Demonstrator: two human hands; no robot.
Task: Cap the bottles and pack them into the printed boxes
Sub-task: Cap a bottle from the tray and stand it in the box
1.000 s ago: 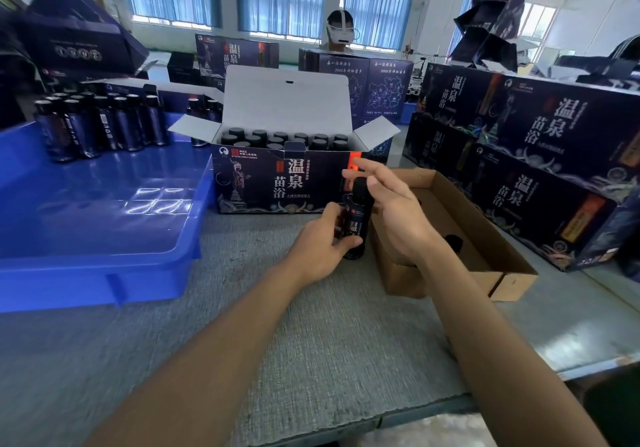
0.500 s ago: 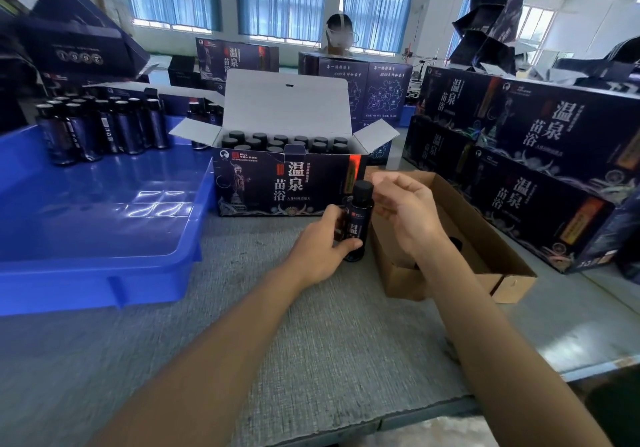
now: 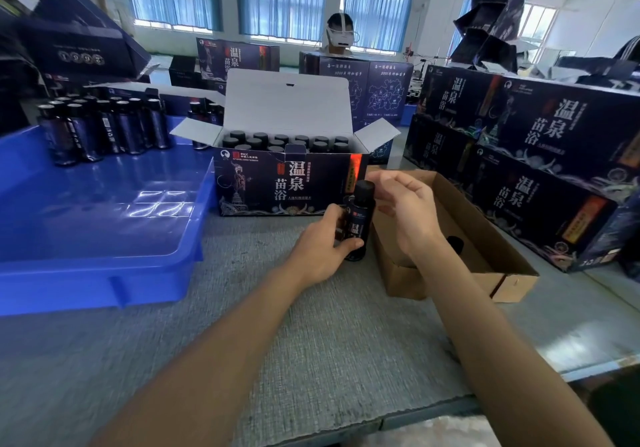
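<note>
The right hand (image 3: 408, 211) is off the cap (image 3: 363, 188) of the bottle (image 3: 358, 228). A second ago its fingers lay over the top of the cap. Now the hand sits just right of it, a little right of the frame's centre, with the palm turned toward the bottle and the fingers loosely spread. The black cap shows in full on the neck. Whether a fingertip touches its side is unclear. At top centre, the person (image 3: 341, 32) in the background has lifted the head again after dipping it.
</note>
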